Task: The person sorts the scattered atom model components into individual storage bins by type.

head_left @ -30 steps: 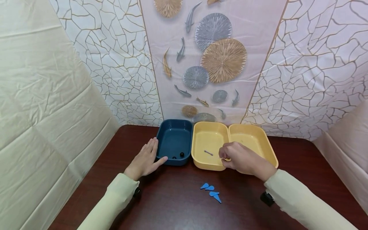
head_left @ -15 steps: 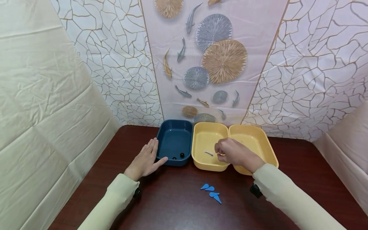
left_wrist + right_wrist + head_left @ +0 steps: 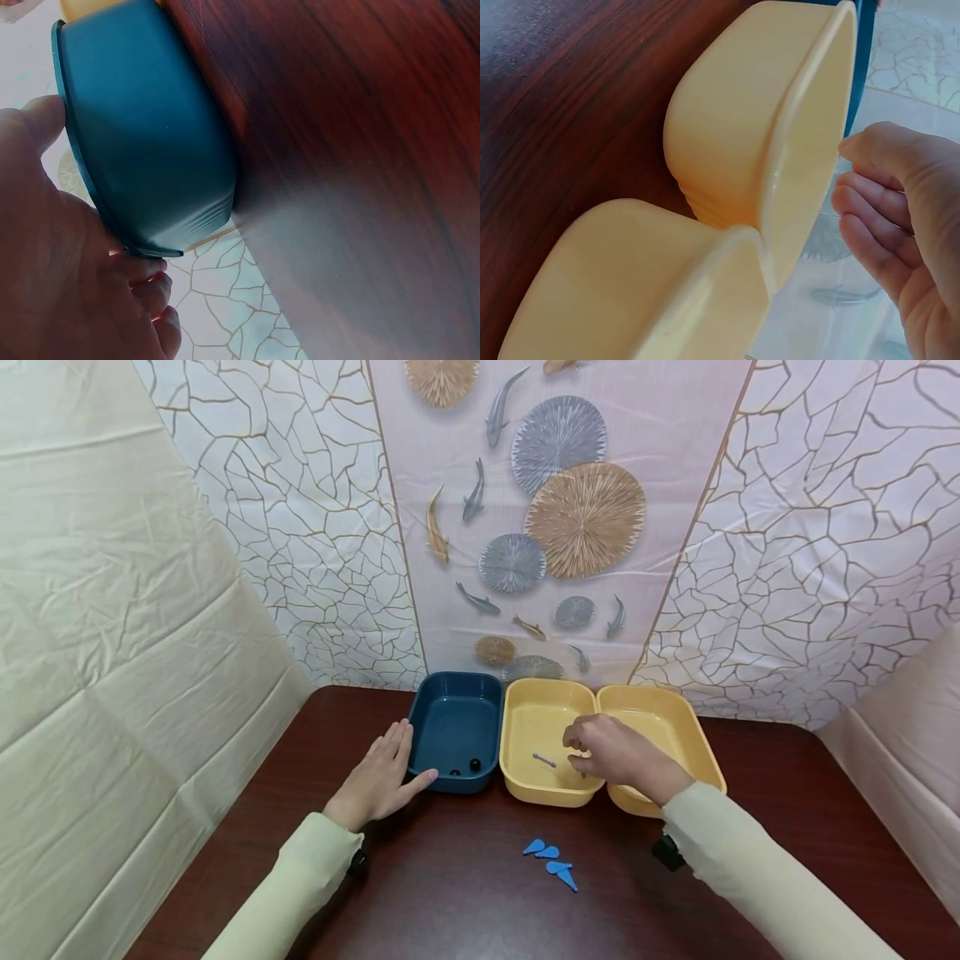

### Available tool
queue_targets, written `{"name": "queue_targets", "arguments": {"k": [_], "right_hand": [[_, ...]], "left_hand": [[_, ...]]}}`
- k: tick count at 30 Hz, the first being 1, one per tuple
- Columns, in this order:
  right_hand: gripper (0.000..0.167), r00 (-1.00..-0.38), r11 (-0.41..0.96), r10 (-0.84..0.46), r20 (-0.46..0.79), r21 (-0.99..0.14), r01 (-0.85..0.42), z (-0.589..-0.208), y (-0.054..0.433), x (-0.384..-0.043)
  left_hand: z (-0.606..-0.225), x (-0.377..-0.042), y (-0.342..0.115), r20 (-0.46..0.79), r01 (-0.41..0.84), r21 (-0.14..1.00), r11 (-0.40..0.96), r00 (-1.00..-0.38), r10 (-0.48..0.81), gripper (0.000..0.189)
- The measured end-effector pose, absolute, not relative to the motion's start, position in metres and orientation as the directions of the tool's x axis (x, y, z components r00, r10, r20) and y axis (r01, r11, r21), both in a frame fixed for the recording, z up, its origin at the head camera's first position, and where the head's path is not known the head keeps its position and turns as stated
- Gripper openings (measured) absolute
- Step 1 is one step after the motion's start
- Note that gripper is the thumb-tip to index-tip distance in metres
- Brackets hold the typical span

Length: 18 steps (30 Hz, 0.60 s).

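Note:
My left hand (image 3: 375,779) lies with fairly straight fingers along the left rim of the dark blue tray (image 3: 454,695), its thumb at the front edge. The left wrist view shows the thumb touching that tray's rim. Two small black round pieces (image 3: 475,764) sit in the tray's front end. Over the right side of the middle yellow tray (image 3: 513,789), my right hand (image 3: 611,750) hovers with bent fingers, thumb and fingertips apart. Nothing shows between them in the right wrist view. A small thin purple stick (image 3: 543,760) with knobbed ends lies inside this tray, left of the fingertips.
Several small blue teardrop-shaped pieces (image 3: 551,852) lie on the dark red-brown table (image 3: 465,893) in front of the trays. A second yellow tray (image 3: 701,752) stands against the middle one, partly behind the right forearm. Patterned cloth (image 3: 345,527) hangs behind the table.
My right hand has shifted slightly left over the middle yellow tray, and its thumb and fingers have parted. The stick looked blurred half a second ago and is distinct now. My left hand stays put.

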State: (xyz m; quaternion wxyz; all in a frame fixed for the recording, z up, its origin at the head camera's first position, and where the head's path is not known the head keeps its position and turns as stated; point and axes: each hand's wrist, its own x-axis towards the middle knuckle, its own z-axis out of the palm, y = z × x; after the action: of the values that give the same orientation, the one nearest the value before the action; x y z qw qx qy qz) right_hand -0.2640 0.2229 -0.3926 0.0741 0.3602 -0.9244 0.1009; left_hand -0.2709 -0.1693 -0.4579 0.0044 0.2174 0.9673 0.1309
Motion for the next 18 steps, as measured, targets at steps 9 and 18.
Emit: {"name": "queue_targets", "arguments": {"k": [9, 18], "right_hand": [[0.015, -0.749, 0.736, -0.643, 0.158, -0.143, -0.662, -0.373, 0.227, -0.234], [0.013, -0.691, 0.665, -0.705, 0.162, -0.188, -0.723, -0.375, 0.232, -0.206]], "left_hand": [[-0.457, -0.272, -0.170, 0.050, 0.419, 0.257, 0.871, -0.906, 0.421, 0.096], [-0.456, -0.272, -0.169, 0.046, 0.414, 0.257, 0.873, -0.908, 0.417, 0.096]]}}
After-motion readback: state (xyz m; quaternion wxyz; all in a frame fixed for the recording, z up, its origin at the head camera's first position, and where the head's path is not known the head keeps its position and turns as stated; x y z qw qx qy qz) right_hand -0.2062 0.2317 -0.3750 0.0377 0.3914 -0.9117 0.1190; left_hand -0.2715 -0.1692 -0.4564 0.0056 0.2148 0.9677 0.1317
